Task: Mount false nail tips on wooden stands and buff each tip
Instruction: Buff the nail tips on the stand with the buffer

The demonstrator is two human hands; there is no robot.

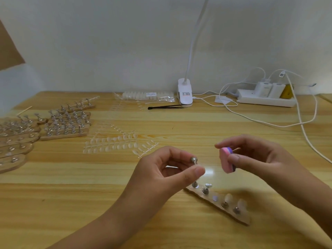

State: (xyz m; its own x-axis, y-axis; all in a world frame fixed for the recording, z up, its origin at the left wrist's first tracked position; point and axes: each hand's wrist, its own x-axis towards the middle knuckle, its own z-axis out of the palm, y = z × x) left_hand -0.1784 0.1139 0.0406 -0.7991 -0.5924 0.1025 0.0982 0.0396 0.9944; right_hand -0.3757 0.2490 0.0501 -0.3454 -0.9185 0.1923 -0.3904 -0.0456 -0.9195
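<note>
On the table (89, 194), the wooden stand (218, 203) lies under both hands, with two nail tips (229, 197) mounted on it. Our right hand (255, 155) pinches a pink buffer block (226, 161); our left hand (161, 169) pinches a metal peg (194, 160) above the stand.

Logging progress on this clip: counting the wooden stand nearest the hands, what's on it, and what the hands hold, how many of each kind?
Wooden stand: 1
Pegs on the stand: 4
Nail tips on those pegs: 2
Loose peg, pinched by the left hand: 1
Pink buffer block, held by the right hand: 1
Total: 9
</note>
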